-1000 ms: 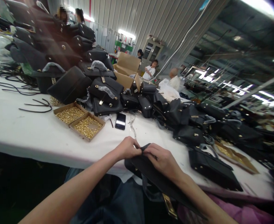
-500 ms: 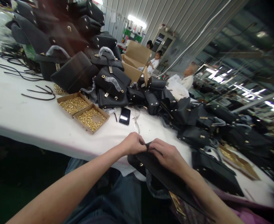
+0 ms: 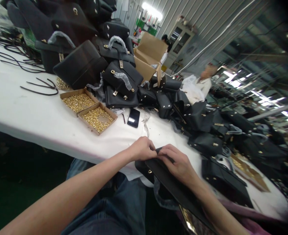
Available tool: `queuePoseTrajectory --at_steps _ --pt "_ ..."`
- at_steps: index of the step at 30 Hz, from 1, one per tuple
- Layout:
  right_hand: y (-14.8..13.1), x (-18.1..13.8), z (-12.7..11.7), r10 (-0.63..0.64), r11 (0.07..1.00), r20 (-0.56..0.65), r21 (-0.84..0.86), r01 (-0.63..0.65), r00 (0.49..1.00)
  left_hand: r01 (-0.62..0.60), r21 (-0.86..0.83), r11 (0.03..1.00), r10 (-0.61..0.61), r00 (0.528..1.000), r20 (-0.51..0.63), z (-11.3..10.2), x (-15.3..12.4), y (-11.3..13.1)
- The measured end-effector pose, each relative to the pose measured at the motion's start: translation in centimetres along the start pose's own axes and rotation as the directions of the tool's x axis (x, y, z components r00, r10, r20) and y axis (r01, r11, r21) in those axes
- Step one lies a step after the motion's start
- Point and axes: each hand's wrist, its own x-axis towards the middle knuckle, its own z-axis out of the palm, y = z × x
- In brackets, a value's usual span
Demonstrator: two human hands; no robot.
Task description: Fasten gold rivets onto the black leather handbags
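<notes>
A black handbag (image 3: 175, 181) lies tilted over the table's front edge, partly above my lap. Its plastic-wrapped handle (image 3: 162, 197) hangs below. My left hand (image 3: 144, 148) is closed, pinching the bag's edge at its far end. Right beside it, my right hand (image 3: 175, 160) grips the same edge with bent fingers. Whatever small part may sit between the fingertips is hidden. A gold fitting (image 3: 150, 171) shows on the bag's side under my left hand.
Two cardboard trays (image 3: 98, 132) of small gold hardware stand left on the white table (image 3: 36, 111). Behind my hands lies a phone (image 3: 133, 117). Piled black handbags (image 3: 124, 80) line the back, beside a cardboard box (image 3: 144, 67). Black cords (image 3: 41, 88) lie far left. A person (image 3: 205, 83) is beyond the table.
The view has shifted slightly, so the table items appear a little higher. Both hands stay on the handbag's edge, with only slight finger movement.
</notes>
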Motion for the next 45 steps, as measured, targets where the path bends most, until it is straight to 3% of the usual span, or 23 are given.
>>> queuePoseTrajectory --at_steps 17,27,36,45 --pt "-0.1 0.5 -0.1 0.028 0.999 0.014 -0.039 -0.028 1.0 -0.024 0.018 1.0 0.024 0.999 -0.031 0.6 -0.1 -0.8" --pt "-1.0 0.4 0.7 0.054 0.998 -0.081 -0.032 -0.056 0.995 -0.026 0.086 0.996 0.031 0.998 -0.056 0.7 -0.4 -0.6" --pt "-1.2 0.4 0.3 -0.021 0.998 -0.016 -0.052 0.021 1.0 -0.027 0.042 0.999 0.03 0.997 -0.067 0.9 -0.3 -0.8" --pt "-0.8 0.3 0.2 0.017 0.998 -0.019 -0.052 -0.018 1.0 -0.026 0.021 0.999 0.028 0.998 -0.055 0.9 -0.2 -0.9"
